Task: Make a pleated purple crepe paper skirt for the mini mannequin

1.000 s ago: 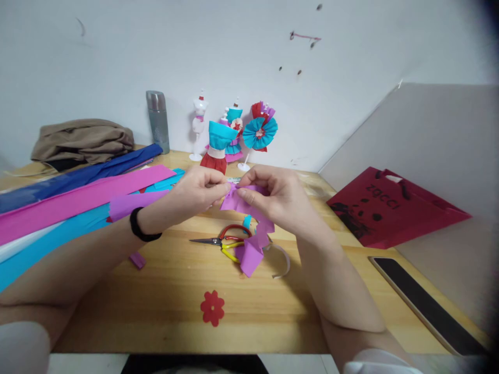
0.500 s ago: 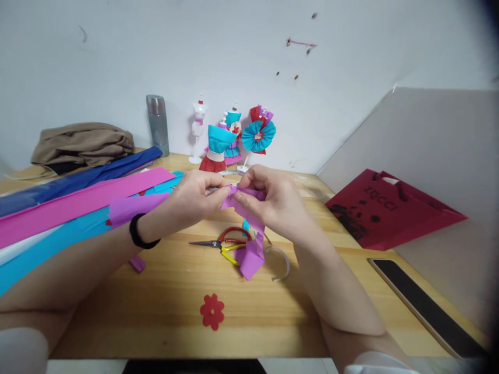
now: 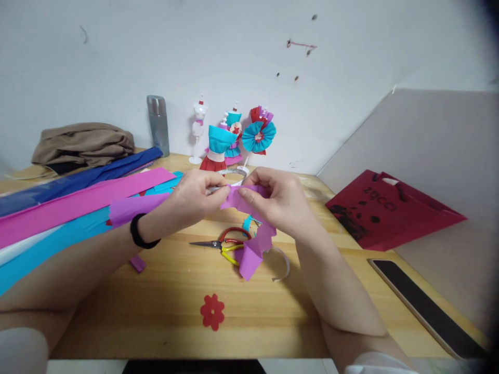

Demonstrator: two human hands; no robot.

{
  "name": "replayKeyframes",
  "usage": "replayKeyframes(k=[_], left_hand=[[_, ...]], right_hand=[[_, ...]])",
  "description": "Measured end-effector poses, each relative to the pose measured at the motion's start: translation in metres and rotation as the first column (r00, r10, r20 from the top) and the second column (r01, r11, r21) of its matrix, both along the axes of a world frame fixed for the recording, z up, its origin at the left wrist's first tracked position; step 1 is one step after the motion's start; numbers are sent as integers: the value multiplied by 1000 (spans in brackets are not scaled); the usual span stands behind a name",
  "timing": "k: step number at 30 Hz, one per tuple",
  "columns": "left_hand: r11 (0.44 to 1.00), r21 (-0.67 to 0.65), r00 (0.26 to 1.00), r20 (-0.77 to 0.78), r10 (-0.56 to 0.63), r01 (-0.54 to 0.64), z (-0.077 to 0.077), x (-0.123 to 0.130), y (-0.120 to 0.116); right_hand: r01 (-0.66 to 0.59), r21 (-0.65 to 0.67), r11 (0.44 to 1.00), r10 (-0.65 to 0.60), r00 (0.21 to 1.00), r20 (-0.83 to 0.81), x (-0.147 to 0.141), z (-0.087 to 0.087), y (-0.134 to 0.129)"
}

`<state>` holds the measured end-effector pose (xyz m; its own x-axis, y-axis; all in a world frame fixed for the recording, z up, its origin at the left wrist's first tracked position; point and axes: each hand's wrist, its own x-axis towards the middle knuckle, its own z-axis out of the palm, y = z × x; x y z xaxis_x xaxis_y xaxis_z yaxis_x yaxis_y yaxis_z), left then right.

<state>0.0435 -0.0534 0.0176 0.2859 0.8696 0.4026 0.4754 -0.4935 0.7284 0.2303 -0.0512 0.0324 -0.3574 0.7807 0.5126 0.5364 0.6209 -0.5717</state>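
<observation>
A strip of purple crepe paper hangs from my hands down to the table, its lower end lying over the scissors. My left hand pinches the strip's upper end between thumb and forefinger. Just to the right, my right hand grips the same strip with its thumb laid across the edge. Below them the scissors, with red and yellow handles, point left. A red paper flower lies flat near the front of the table. Behind my hands is a roll of tape, partly hidden.
Small mannequins in paper dresses stand by the wall. Crepe paper sheets cover the left side, near a brown cloth and a grey bottle. On the right are a red paper bag and a phone.
My right hand has shifted slightly right, away from the left, drawing out more strip between them. The hanging part has swung right, uncovering a blue scrap behind it.
</observation>
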Motion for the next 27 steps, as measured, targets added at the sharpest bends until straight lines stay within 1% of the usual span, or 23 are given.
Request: replayKeyframes(k=[7, 13, 21, 27], left_hand=[[1000, -7, 1000, 1, -7, 7, -1, 0, 1], [1000, 7, 1000, -5, 12, -12, -1, 1, 0], [1000, -9, 1000, 2, 16, -16, -2, 1, 0], [1000, 0, 1000, -7, 27, -27, -1, 1, 2]], right_hand=[[-105, -87, 991, 102, 994, -44, 0, 0, 1], [-69, -95, 993, 60, 993, -100, 2, -2, 4], [-58, -106, 993, 47, 994, -100, 1, -3, 6], [-161, -131, 978, 149, 984, -98, 1, -4, 3]])
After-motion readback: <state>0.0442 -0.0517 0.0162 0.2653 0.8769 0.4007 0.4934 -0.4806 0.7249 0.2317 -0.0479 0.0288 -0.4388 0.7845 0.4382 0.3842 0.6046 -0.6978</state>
